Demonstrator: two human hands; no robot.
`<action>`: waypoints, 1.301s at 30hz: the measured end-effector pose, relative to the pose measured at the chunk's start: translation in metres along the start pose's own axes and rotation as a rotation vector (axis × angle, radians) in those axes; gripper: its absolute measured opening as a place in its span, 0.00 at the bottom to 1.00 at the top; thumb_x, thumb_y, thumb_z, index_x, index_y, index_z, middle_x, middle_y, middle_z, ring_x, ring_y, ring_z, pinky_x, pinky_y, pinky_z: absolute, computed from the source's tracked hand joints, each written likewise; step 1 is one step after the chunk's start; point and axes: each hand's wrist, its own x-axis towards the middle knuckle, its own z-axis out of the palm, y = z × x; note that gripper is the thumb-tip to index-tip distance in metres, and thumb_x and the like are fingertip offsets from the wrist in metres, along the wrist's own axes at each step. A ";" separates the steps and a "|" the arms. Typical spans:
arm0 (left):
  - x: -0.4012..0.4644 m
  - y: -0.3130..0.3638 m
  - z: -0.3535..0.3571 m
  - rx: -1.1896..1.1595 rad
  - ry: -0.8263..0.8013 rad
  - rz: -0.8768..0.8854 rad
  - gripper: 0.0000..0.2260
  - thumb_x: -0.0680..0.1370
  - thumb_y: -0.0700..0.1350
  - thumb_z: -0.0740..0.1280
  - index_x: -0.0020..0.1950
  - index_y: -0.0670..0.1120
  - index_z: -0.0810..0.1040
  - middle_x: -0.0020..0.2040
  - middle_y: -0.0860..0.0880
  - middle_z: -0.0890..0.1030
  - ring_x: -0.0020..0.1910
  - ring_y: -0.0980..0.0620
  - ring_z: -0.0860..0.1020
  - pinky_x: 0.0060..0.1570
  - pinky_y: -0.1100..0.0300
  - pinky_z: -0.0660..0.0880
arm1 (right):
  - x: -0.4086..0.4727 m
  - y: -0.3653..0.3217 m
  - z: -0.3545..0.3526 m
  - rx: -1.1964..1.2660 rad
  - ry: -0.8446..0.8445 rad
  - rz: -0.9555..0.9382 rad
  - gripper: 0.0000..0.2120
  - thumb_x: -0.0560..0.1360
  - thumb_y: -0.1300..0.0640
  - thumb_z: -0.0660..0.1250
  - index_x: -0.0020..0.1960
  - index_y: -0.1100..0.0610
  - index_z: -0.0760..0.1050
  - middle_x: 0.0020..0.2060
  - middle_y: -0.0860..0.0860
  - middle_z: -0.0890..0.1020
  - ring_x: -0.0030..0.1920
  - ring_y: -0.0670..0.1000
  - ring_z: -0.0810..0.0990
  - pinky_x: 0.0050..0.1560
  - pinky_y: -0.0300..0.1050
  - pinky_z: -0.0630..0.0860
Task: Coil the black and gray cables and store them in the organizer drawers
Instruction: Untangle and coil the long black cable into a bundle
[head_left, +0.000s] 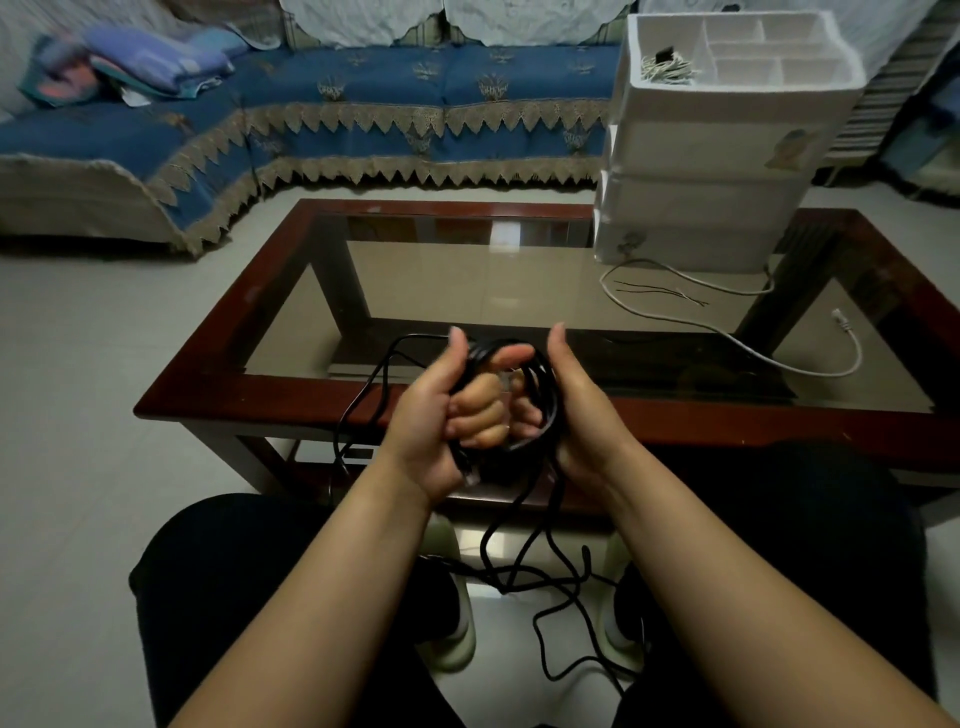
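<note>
Midway through the black cable, by the look of it: several loops gathered at centre frame, just above the near edge of the surface, with plenty left slack. Held by both hands. Left hand curled round the bundle on its left side, thumb up, fingers closed through the loops. Right hand clamped on the right side of the coil, thumb raised, fingers wrapped behind the strands. Thin, matte, limp cable; loops uneven and loosely stacked, likely to spring apart if released. One strand trailing off to the left over the near rim, more hanging down at lower centre and tangling loosely on the floor between the feet. Still to do on this one: wind in the slack, secure it, stow it. Gray cable untouched, sprawled uncoiled at right of centre on the glass, plug end toward the right edge. White organizer at upper right, standing on the far right corner, drawers seemingly closed; top tray holding a pale coiled bundle already, other compartments apparently bare.
</note>
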 end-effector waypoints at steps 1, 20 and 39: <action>0.000 0.004 0.000 -0.036 0.017 0.031 0.25 0.81 0.56 0.53 0.53 0.37 0.79 0.20 0.55 0.63 0.16 0.61 0.62 0.18 0.69 0.57 | 0.000 0.004 -0.003 -0.035 -0.043 0.013 0.35 0.70 0.28 0.55 0.44 0.60 0.78 0.32 0.55 0.78 0.33 0.55 0.78 0.38 0.45 0.76; 0.003 0.046 -0.017 -0.301 0.451 0.463 0.15 0.83 0.50 0.53 0.59 0.40 0.71 0.40 0.50 0.84 0.16 0.58 0.62 0.18 0.69 0.59 | -0.037 0.033 -0.043 -0.530 0.170 -0.042 0.06 0.74 0.57 0.70 0.44 0.58 0.74 0.30 0.49 0.77 0.30 0.48 0.77 0.32 0.41 0.76; 0.002 0.045 -0.011 -0.245 0.740 0.457 0.19 0.84 0.51 0.51 0.49 0.40 0.76 0.40 0.47 0.85 0.17 0.57 0.60 0.17 0.68 0.58 | -0.041 0.052 -0.055 -1.326 0.556 -0.107 0.11 0.78 0.53 0.62 0.59 0.51 0.69 0.44 0.47 0.76 0.44 0.53 0.78 0.36 0.45 0.70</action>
